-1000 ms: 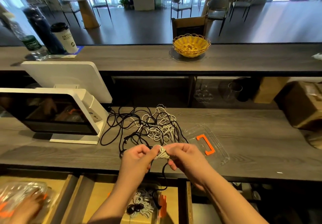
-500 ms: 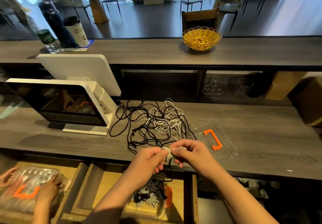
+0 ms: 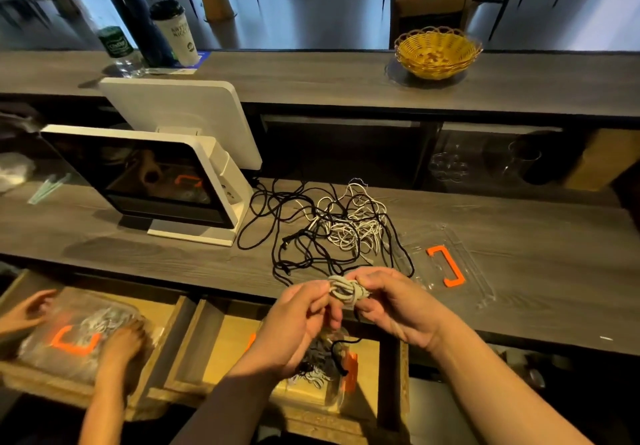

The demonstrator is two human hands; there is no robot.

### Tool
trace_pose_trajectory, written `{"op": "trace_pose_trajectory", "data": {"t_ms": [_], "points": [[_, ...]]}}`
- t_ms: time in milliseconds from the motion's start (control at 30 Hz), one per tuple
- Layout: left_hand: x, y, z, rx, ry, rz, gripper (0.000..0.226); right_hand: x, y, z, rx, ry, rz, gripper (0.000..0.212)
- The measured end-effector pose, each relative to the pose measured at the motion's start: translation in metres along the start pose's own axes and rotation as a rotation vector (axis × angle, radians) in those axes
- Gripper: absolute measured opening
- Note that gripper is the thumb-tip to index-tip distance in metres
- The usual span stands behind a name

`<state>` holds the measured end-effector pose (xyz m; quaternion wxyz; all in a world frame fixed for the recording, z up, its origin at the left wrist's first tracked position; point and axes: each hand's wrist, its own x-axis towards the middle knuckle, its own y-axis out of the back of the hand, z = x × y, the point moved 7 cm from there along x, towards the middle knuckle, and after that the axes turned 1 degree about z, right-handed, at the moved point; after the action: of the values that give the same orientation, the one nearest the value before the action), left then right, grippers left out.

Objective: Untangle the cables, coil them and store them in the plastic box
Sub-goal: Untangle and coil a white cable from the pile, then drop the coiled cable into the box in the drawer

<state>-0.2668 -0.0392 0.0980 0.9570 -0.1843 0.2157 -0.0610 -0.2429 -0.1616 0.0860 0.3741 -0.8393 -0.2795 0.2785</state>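
Small tight white cable coil (image 3: 346,292), frayed-looking strands.

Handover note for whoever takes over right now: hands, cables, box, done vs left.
Left hand and right hand both pinch a small white cable coil, held over the counter's near edge.
Tangled black and white cables lie on the counter beside the clear lid with orange handle.
The plastic box sits below the hands, with some cables already inside.
Done: one white cable coiled, some stored.
Left: drop this coil in the box, untangle and coil the pile, store it.
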Motion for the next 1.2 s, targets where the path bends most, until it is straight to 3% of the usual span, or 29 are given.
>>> {"op": "trace_pose_trajectory", "data": {"t_ms": [100,167,300,500,667,767,867,1033,1200], "points": [[0.011,0.033,0.0,0.187,-0.044,0.155,0.014,0.013,0.016,0.019,0.128,-0.016,0.136,0.036],[0.019,0.045,-0.006,0.207,-0.034,0.183,0.011,0.021,0.029,0.034,0.202,-0.026,0.199,0.025],[0.033,0.078,-0.04,0.305,0.08,0.205,0.013,0.039,0.058,0.071,0.193,-0.037,0.381,0.03],[0.047,0.15,-0.11,0.516,0.222,0.298,0.02,0.056,0.107,0.13,-0.099,-0.213,0.672,0.042],[0.052,0.179,-0.134,0.645,0.23,0.32,0.033,0.062,0.138,0.154,-0.476,-0.277,0.883,0.03],[0.062,0.183,-0.127,0.662,0.211,0.347,0.027,0.069,0.137,0.141,-0.65,-0.241,0.898,0.014],[0.082,0.179,-0.112,0.606,0.182,0.342,0.022,0.08,0.127,0.104,-0.617,-0.069,0.908,0.016],[0.128,0.147,-0.067,0.521,0.11,0.278,0.012,0.095,0.147,0.014,-0.792,0.243,1.134,0.017],[0.187,0.097,-0.027,0.616,-0.013,0.143,0.015,0.122,0.18,-0.039,-1.071,0.247,1.242,0.018]]}}
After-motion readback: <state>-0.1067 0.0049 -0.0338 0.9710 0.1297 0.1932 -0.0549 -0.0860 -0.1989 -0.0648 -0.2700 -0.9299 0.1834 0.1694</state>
